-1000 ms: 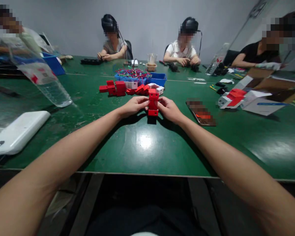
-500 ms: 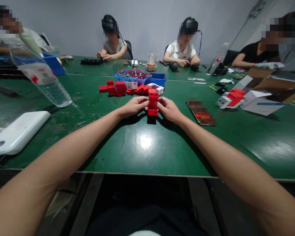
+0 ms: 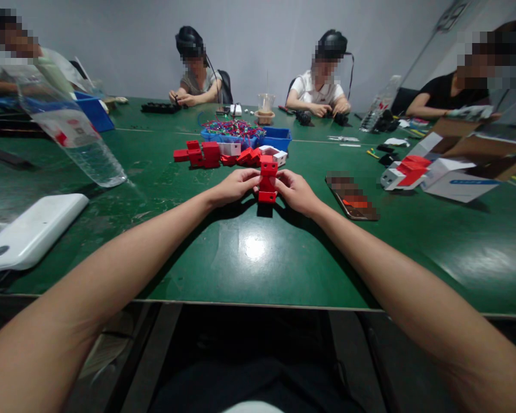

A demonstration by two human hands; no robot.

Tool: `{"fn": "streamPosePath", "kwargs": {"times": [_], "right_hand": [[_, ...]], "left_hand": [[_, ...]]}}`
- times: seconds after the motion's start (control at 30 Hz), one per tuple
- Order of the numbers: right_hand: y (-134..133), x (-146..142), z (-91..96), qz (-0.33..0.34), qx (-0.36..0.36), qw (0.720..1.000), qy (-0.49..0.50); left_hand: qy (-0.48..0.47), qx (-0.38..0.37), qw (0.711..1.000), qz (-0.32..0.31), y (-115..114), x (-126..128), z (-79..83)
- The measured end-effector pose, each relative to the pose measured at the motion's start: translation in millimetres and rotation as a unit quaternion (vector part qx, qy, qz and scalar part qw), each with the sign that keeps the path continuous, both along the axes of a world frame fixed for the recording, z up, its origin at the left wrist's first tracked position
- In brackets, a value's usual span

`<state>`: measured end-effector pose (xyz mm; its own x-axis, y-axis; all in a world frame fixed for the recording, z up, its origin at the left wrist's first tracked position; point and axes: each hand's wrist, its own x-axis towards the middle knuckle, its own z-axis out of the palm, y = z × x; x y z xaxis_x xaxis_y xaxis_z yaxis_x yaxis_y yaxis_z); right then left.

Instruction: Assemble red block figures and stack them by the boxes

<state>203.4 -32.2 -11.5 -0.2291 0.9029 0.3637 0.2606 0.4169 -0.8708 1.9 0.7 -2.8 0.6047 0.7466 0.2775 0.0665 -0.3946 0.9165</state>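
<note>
Between my two hands a red block-like part (image 3: 268,180) with small round holes stands upright, just above or on the green table (image 3: 253,269); I cannot tell whether it touches. My left hand (image 3: 236,186) grips its left side with thumb and fingers. From the right, my right hand (image 3: 296,192) pinches the other side, and its far fingers are partly hidden. Right behind the part lies a row of red pieces (image 3: 208,155) and white pieces (image 3: 229,150), some with holes like those in the held one.
Behind the row sit a blue bin (image 3: 227,136) of tangled coloured wires and another blue bin (image 3: 279,137). A phone (image 3: 352,198) and an open carton (image 3: 460,183) are at right. A bottle (image 3: 77,132) and white device (image 3: 34,229) are at left. Several people work around the table.
My hands and the red part have stayed practically where they were. Across the table, co-workers' heads and hands have shifted slightly.
</note>
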Motion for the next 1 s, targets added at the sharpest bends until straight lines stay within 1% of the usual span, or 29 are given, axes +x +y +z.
{"fn": "streamPosePath", "kwargs": {"times": [0.13, 0.23, 0.33, 0.4, 0.5, 0.57, 0.63, 0.7, 0.8, 0.9, 1.0], "right_hand": [[1, 0, 0.2, 0.015, -0.014, 1.000, 0.015], [1, 0, 1.4, 0.028, -0.040, 0.998, 0.034], [1, 1, 3.9, 0.047, -0.085, 0.992, 0.085], [2, 3, 6.0, 0.054, -0.121, 0.982, 0.133], [4, 7, 8.8, 0.033, -0.160, 0.970, 0.178], [5, 9, 10.3, 0.005, -0.170, 0.966, 0.194], [5, 10, 11.6, -0.014, -0.177, 0.961, 0.212], [4, 10, 13.1, -0.014, -0.193, 0.952, 0.237], [2, 9, 15.0, 0.006, -0.211, 0.940, 0.268], [1, 9, 15.5, 0.019, -0.200, 0.945, 0.258], [0, 9, 15.1, 0.017, -0.201, 0.949, 0.243]], "left_hand": [[-0.018, -0.016, 1.000, -0.010, -3, 2, 2.5], [-0.023, -0.023, 0.999, -0.006, -5, 2, 3.7], [-0.016, -0.028, 0.999, 0.004, -6, 1, 3.5], [-0.010, -0.032, 0.999, 0.017, -5, 0, 2.4], [0.012, -0.029, 0.999, 0.032, -4, 0, -0.2], [0.050, 0.006, 0.998, 0.034, -5, 1, -1.8], [0.106, 0.074, 0.991, 0.038, -7, 3, -2.4], [0.169, 0.158, 0.972, 0.046, -12, 4, -1.9], [0.237, 0.267, 0.933, 0.040, -18, 5, -0.8], [0.266, 0.317, 0.910, 0.033, -19, 6, -1.2], [0.275, 0.326, 0.904, 0.035, -19, 6, -2.4]]}}
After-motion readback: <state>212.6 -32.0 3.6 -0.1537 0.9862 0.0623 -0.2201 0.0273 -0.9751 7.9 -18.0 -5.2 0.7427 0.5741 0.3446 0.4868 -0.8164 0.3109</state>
